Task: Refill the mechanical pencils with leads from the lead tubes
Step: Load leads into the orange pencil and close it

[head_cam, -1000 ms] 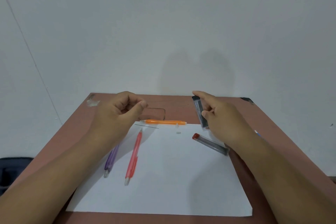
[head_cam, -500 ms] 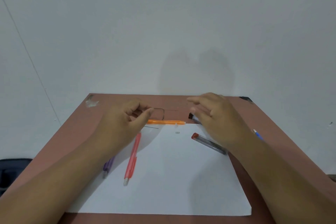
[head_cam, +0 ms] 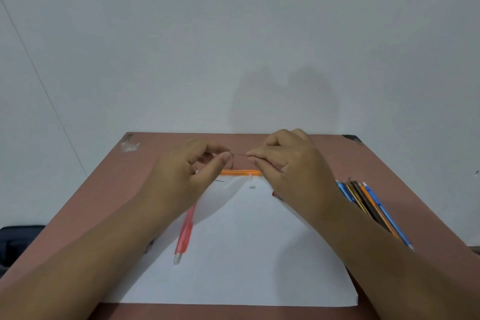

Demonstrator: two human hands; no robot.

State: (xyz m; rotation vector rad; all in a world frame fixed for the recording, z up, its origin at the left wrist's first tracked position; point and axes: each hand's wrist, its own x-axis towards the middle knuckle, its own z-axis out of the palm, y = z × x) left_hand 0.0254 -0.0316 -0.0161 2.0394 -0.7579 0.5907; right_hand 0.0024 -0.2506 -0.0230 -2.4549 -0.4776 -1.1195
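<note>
Since half a second earlier the right hand (head_cam: 288, 163) had let go of the lead tube and risen to meet the left hand (head_cam: 187, 171); each now pinched an end of a thin lead (head_cam: 240, 154) above the orange mechanical pencil (head_cam: 240, 172). The red pencil (head_cam: 185, 231) lay on the white paper (head_cam: 246, 254), with a bundle of pens (head_cam: 374, 208) on the table (head_cam: 389, 163) to the right. No writing was readable.
</note>
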